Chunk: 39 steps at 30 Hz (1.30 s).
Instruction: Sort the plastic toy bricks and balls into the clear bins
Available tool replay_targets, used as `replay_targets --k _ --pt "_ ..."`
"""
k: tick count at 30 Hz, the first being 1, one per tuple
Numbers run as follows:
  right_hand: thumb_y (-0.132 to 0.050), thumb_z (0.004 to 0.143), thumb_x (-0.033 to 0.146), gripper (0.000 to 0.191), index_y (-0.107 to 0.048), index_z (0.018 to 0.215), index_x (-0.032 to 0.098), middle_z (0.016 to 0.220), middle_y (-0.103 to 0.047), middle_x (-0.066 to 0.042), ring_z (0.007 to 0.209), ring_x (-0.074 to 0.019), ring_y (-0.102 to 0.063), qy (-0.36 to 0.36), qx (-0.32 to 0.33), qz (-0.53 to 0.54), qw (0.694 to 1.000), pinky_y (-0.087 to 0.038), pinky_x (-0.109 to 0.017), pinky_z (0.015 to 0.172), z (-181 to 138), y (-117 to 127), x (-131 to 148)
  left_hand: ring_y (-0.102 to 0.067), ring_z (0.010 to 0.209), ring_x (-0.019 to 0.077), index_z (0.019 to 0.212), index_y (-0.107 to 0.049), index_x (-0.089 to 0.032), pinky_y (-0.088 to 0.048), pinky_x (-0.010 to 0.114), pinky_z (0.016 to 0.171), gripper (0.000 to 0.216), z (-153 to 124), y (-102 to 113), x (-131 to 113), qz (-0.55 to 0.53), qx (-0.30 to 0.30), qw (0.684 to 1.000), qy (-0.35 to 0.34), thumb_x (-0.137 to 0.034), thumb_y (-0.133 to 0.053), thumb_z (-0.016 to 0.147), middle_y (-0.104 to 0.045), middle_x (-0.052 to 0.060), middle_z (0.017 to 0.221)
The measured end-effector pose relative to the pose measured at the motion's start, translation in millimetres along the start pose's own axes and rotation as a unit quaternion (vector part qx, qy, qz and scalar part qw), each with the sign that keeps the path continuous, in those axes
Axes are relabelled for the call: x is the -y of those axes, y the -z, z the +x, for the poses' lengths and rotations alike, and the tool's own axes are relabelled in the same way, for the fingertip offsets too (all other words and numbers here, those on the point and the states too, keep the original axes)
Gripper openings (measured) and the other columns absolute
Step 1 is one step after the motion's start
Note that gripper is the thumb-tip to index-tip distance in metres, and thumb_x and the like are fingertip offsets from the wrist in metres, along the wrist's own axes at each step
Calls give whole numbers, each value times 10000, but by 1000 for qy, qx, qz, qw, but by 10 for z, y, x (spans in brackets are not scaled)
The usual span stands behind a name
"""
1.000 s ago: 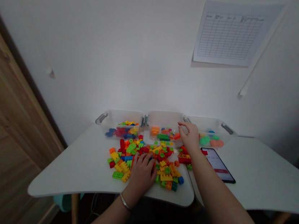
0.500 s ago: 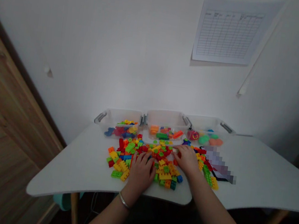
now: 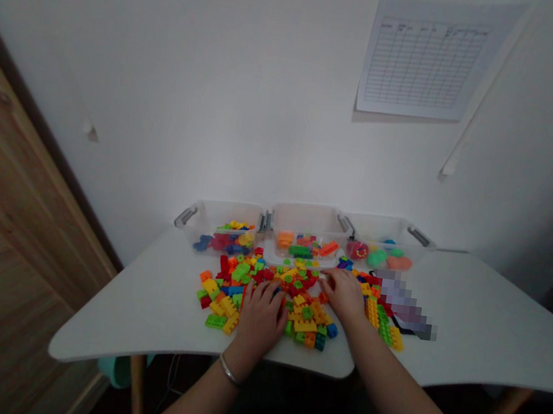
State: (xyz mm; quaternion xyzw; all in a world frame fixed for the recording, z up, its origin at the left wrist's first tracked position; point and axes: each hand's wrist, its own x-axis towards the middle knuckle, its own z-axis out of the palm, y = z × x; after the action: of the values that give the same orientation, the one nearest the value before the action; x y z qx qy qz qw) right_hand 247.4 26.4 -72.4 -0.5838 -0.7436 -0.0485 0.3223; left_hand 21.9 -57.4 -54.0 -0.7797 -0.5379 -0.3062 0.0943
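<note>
Colourful toy building bricks (image 3: 305, 327) lie in a loose pile near the front of the white table. Over the pile's middle, my left hand (image 3: 264, 309) bends its fingers round a red brick (image 3: 245, 295), whose red edges show on both sides of the fingers. My right hand (image 3: 346, 296) is at the right side of the pile, fingers pointing left and curled together at the bricks. Whatever lies between those fingertips is too small and dim to make out.
Behind the pile stand a left clear bin (image 3: 225, 214), a middle clear bin (image 3: 308, 217) and a right clear bin (image 3: 379, 226), holding coloured pieces. A partly pixelated flat dark-edged object (image 3: 403, 306) lies right of my right hand. The white table (image 3: 142, 311) has a rounded front edge.
My right hand has shifted very slightly to the left. My left hand stays in the same spot on the red brick, and the pile looks unchanged.
</note>
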Motion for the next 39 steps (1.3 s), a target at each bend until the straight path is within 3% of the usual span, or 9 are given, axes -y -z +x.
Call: replay_targets --k 25,33,39 --pt "-590 834 254 250 -703 1052 212 1003 -720 -79 1007 -263 -603 6 27 -23 999 -432 -383 921 6 -15 -9 -531 1158 282 1059 -668 -242 -299 572 1108 246 -19 -31 -9 3 7 1000 -3 -252 -557 839 -645 59 1226" --pt "-550 850 281 232 -689 1014 192 935 -708 -78 943 -249 -606 -18 5 10 1000 -449 -374 870 4 -23 -25 -524 1170 285 1061 -661 -240 -295 576 1106 241 -20 -23 -5 2 18 1000 0 -258 -553 846 -633 56 1248" --pt "-549 840 312 225 -661 975 172 953 -693 -103 901 -254 -602 -28 -76 45 996 -462 -389 844 -1 -58 -44 -525 1170 283 1070 -662 -240 -307 567 1099 251 -19 -28 -1 0 13 1000 -2 -252 -563 839 -635 55 1250"
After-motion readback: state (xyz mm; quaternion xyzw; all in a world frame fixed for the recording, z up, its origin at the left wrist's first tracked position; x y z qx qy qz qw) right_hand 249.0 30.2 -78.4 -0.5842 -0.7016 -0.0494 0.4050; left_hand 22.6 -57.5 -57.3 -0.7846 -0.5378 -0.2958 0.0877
